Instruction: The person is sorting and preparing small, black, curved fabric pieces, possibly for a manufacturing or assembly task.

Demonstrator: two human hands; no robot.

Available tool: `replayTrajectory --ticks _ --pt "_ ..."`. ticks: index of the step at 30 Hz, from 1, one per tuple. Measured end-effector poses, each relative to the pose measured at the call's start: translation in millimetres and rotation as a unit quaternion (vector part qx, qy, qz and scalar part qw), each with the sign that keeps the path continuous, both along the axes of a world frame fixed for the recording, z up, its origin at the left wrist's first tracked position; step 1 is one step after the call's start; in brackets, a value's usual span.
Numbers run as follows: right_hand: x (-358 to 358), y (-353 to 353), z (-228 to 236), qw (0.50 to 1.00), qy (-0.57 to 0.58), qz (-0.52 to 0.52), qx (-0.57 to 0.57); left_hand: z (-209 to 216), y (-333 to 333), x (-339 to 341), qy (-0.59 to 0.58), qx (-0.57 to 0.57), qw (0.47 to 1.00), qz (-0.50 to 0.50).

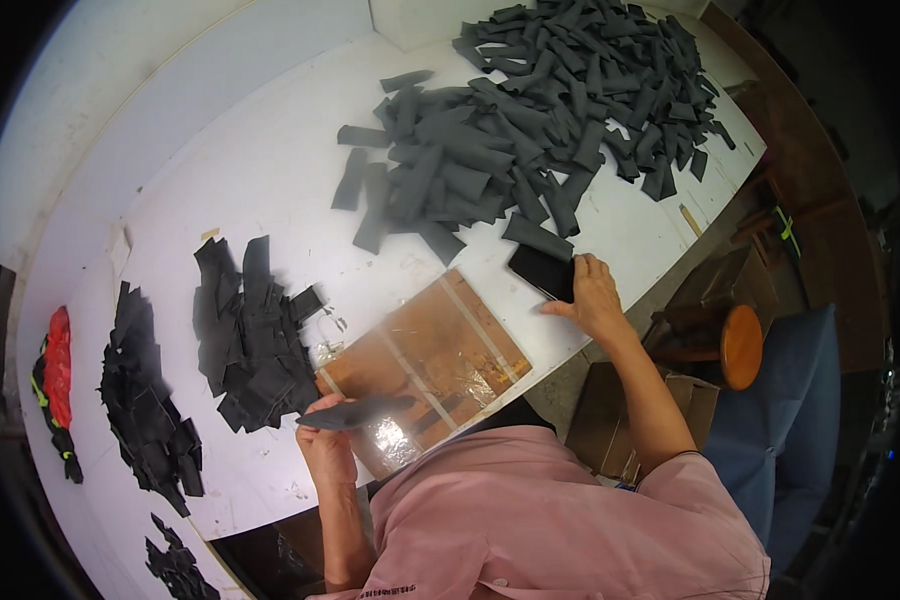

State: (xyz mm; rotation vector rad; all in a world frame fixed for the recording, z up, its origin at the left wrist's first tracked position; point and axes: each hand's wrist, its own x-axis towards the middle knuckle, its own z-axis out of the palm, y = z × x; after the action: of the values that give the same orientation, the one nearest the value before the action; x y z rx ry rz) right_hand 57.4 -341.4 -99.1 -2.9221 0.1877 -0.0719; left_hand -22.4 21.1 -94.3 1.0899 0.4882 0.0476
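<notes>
My left hand (328,445) pinches a dark grey strip of sheet material (362,411), which it holds over the near left part of a brown board (395,335) with a shiny clear covering. Farther right, my right hand (596,300) has its thumb and fingers at the right edge of a black flat rectangular piece (538,272). What exactly that piece is cannot be made out. A curled grey strip (536,237) lies just beyond it, at the near edge of a big heap of similar curled grey pieces (470,150).
Two piles of flat dark pieces, a nearer pile (255,350) and a farther-left pile (140,390), lie on the white table (180,200). A red bundle (58,370) is at the far left. Right of the table stand an orange-topped stool (741,346) and a cardboard box (610,420).
</notes>
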Motion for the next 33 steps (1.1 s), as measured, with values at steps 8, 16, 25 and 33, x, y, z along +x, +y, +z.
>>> replayTrajectory --ticks 8,16,25,33 --pt "-3 16 -5 0.997 -0.04 -0.024 0.059 -27 6 -9 0.064 0.078 0.994 -0.034" --pt "-3 17 -5 0.991 -0.036 -0.047 0.116 -39 6 -5 0.056 0.156 0.986 -0.038" --pt "27 112 18 0.982 -0.138 0.117 0.059 -34 8 -8 0.054 0.188 0.98 -0.046" --pt "126 116 -30 0.986 -0.137 0.094 0.01 -59 13 -10 0.034 0.183 0.982 -0.036"
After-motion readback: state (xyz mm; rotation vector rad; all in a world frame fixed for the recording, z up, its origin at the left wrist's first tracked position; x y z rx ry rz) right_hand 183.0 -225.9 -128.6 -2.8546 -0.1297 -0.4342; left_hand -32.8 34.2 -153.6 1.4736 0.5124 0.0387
